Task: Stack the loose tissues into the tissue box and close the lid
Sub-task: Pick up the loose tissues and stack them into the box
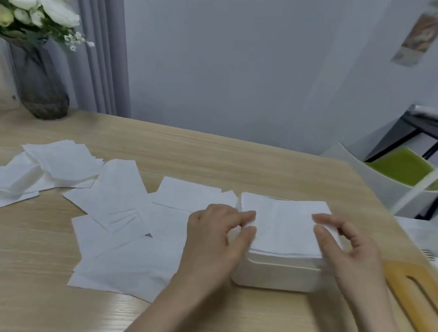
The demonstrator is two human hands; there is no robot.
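Tissue box (pixel 277 275): your white box sits on the wooden surface (pixel 213 154), near its right front, with the top uncovered.
Stack in the box (pixel 284 223): a neat pile of white tissues rises above the rim and overhangs it a little on the far side.
Left hand (pixel 216 235): your grip here pinches the left edge of the stack, thumb and fingertips curled round the top sheets, palm over the box's left end.
Right hand (pixel 349 248): your grip on this side pinches the right edge of the stack, forefinger on top and thumb at the side; the other fingers curl loosely behind.
Loose tissues (pixel 127 218): many flat white sheets lie spread to the left of the box, overlapping one another; the nearest ones touch or pass under your left hand.
Far-left pile (pixel 63 164): a rougher heap of tissues lies farther left, well apart from the box.
Lid (pixel 421 300): a wooden panel with a long slot lies flat just right of the box, off it.
Vase (pixel 41 84): a dark glass vase with white flowers stands at the far left corner of the surface.
Chair (pixel 404 170): a white chair with a green seat stands beyond the right edge.
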